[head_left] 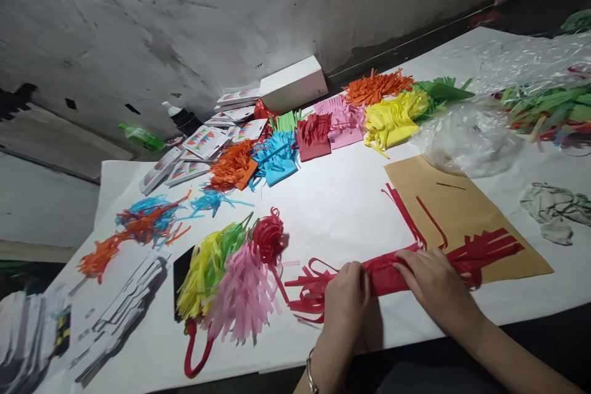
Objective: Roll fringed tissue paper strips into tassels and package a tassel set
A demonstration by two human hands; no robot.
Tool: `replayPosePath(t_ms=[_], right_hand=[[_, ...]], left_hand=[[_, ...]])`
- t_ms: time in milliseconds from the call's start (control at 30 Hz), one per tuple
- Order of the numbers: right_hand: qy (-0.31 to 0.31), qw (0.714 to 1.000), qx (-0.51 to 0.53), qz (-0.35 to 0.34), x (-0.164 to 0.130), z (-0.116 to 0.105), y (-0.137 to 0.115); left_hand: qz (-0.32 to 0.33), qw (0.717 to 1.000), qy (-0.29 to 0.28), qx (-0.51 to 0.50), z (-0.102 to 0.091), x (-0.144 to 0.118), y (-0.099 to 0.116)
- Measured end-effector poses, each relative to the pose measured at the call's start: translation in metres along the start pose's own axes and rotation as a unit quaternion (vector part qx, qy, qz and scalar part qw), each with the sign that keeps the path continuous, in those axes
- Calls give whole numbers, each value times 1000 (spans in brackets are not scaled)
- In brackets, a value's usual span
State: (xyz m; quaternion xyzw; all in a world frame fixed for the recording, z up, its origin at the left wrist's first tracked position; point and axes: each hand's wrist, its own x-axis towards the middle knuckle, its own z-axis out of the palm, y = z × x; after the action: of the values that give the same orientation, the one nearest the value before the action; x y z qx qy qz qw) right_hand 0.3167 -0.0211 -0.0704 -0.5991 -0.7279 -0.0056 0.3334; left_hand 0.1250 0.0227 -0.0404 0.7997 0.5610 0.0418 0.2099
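Both forearms are showing bare — no sleeves reaching the wrists. The left hand (344, 295) is wearing a thin silvery bracelet (310, 372) at the wrist — the right hand (434, 286) is wearing nothing.
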Motion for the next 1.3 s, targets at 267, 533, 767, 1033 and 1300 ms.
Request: replayPosePath(t_ms=[267,533,767,1033,1300], right_hand=[[13,994,21,-107,-10,-9,1],[-22,994,13,-103,-14,-1,4],[-47,996,28,-72,-9,-4,2],[-51,987,5,-154,-7,-6,11],[-18,993,58,-100,-34,-15,6]], left_hand=[[-29,999,-39,17,-6,11,8],[-15,999,29,24,-11,-3,-5],[261,955,116,79,10,-18,-7],[278,955,106,-26,6,-9,-12],[203,960,190,-24,26,-39,-14]])
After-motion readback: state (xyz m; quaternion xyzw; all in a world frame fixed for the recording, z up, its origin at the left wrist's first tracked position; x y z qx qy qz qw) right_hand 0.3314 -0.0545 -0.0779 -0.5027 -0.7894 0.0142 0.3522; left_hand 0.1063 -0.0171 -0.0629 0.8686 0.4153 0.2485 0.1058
